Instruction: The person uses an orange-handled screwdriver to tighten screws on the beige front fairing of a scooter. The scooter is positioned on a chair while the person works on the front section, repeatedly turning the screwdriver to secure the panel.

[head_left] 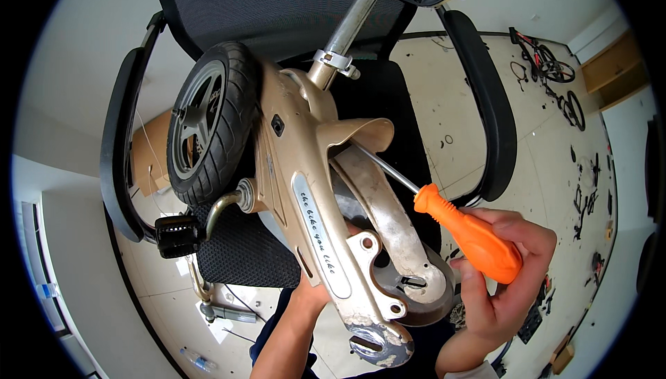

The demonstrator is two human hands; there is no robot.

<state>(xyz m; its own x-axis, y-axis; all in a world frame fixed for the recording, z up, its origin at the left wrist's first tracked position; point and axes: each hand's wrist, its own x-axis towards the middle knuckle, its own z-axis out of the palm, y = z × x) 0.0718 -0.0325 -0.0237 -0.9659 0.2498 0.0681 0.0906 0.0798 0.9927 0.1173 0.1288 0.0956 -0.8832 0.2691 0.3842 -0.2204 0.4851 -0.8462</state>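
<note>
A gold bike frame point(281, 164) with worn, chipped paint lies tilted across a black office chair. My right hand point(533, 247) is closed round the orange handle of a screwdriver point(472, 237). The screwdriver's metal shaft runs up and left, its tip tucked under a curved gold flange point(357, 132); the very tip is hidden. From below, my left hand point(316, 294) reaches behind the frame's lower end and grips it. Most of its fingers are hidden, though a bit of one shows through a gap. A small wheel point(232, 125) with a black tyre sits on the frame's left.
The chair's armrests point(485, 105) flank the frame on both sides. A pedal point(177, 235) on a crank juts out left. Above rises a seat post point(354, 21) with a black saddle. Bike parts lie scattered on the right floor, near a red-and-black bike point(541, 56); a cardboard box point(152, 150) stands left.
</note>
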